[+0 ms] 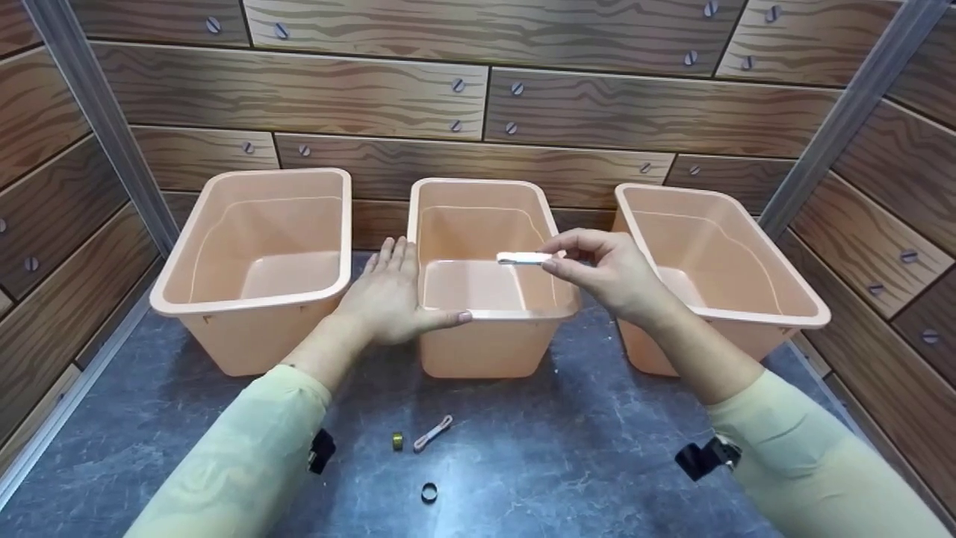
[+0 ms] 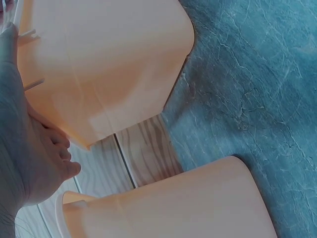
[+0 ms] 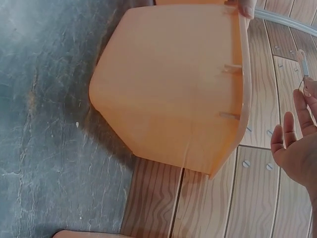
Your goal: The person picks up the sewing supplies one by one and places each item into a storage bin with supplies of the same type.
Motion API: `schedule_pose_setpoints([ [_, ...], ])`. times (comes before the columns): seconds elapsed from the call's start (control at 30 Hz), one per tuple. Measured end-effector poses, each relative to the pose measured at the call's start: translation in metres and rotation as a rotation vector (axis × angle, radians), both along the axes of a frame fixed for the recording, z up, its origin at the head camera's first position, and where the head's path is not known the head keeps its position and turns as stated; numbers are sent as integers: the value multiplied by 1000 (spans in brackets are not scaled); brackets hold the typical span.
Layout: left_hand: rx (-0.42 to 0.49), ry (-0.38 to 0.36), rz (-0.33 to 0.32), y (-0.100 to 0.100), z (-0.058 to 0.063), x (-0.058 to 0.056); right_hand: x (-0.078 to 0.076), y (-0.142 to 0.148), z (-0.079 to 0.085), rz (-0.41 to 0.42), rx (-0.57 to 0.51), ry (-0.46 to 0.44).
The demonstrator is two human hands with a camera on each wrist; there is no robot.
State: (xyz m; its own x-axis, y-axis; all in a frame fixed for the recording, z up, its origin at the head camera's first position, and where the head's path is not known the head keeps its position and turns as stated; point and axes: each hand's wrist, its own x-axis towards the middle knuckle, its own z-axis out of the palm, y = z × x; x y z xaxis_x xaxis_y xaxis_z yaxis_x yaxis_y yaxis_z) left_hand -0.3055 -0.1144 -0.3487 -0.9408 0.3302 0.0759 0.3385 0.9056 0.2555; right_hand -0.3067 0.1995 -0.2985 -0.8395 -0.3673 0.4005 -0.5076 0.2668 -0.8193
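My right hand [image 1: 609,273] pinches a small, slim white bundle [image 1: 521,258] between thumb and fingertips above the middle peach bin [image 1: 497,347]. In the right wrist view the bundle [image 3: 304,63] looks like a folded cord with a looped end and a pale band; its exact kind is unclear. My left hand [image 1: 388,295] rests against the left side of the middle bin, fingers straight and thumb along the front rim. On the table in front lie a similar pale folded bundle [image 1: 433,433], a small yellow-green ring-like piece [image 1: 397,441] and a black ring [image 1: 429,492].
A left bin [image 1: 261,336] and a right bin [image 1: 717,336] flank the middle one, with narrow gaps between. They stand on a dark blue marbled table [image 1: 567,463]. Wood-patterned panels [image 1: 373,97] and metal posts [image 1: 104,112] enclose the back and sides.
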Motion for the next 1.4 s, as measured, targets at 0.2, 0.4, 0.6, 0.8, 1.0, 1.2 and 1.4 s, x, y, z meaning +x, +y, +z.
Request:
schedule_pose_setpoints([
  [0.2, 6, -11, 10, -3, -1, 0, -10, -3, 0, -16, -24, -18],
  [0.4, 12, -10, 13, -6, -1, -1, -23, -9, 1, -32, -34, -25],
  [0.6, 9, -3, 17, -6, 0, -2, -39, -14, 5, -45, -41, -30],
  [0.8, 7, -10, 24, -4, -2, -1, -56, -16, 6, -70, -40, -16],
  [1.0, 13, -14, 16, 1, -2, -1, -74, -16, 5, -121, -43, -37],
  [1.2, 9, -7, 19, 1, -1, -1, -90, -20, 1, -146, -20, -52],
  [1.4, 5, 2, 17, 0, -1, -2, -102, -23, -5, -157, -14, -64],
])
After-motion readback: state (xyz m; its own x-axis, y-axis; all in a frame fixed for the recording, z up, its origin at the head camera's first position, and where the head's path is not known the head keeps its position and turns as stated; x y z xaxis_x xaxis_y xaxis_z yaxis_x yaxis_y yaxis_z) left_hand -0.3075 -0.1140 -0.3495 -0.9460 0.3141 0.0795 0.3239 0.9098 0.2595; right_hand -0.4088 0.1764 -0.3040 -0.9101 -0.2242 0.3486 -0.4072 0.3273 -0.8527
